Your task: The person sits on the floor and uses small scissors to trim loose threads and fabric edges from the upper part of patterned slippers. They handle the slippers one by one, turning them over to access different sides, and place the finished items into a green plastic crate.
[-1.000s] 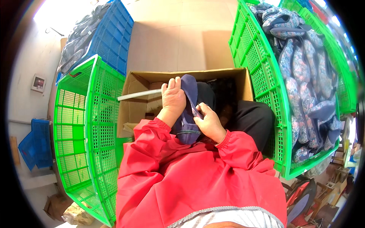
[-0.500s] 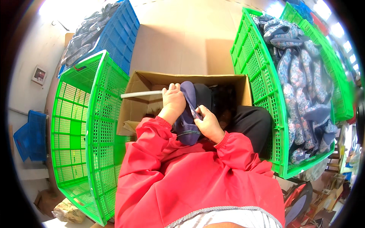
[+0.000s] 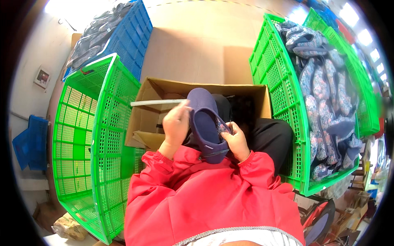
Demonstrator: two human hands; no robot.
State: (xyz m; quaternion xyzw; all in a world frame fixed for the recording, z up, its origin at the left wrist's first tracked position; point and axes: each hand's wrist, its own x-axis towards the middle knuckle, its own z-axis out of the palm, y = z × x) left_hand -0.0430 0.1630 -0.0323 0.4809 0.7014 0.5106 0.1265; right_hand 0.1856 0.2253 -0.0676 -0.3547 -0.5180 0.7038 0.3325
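A dark purple-blue slipper (image 3: 205,127) with its opening facing up lies over my lap, toe pointing away. Floral fabric shows along its right inner edge. My right hand (image 3: 237,142) grips that side near the heel; a thin dark tip sticks up by the fingers, too small to name. My left hand (image 3: 177,123) is beside the slipper's toe on the left, its fingers smeared by motion. A pale rod (image 3: 158,103) crosses the left wall of the open cardboard box (image 3: 164,84), its inner end near my left fingertips.
A green crate (image 3: 107,160) stands at the left, with a blue crate (image 3: 137,41) of dark slippers behind it. At the right, another green crate (image 3: 283,106) holds many floral pieces (image 3: 324,90). My dark-trousered knee (image 3: 273,137) is against the box's right side.
The slipper has turned from edge-on to opening-up. My left hand has let go of it and moved left and down. My right hand has shifted slightly right and down, still holding the slipper.
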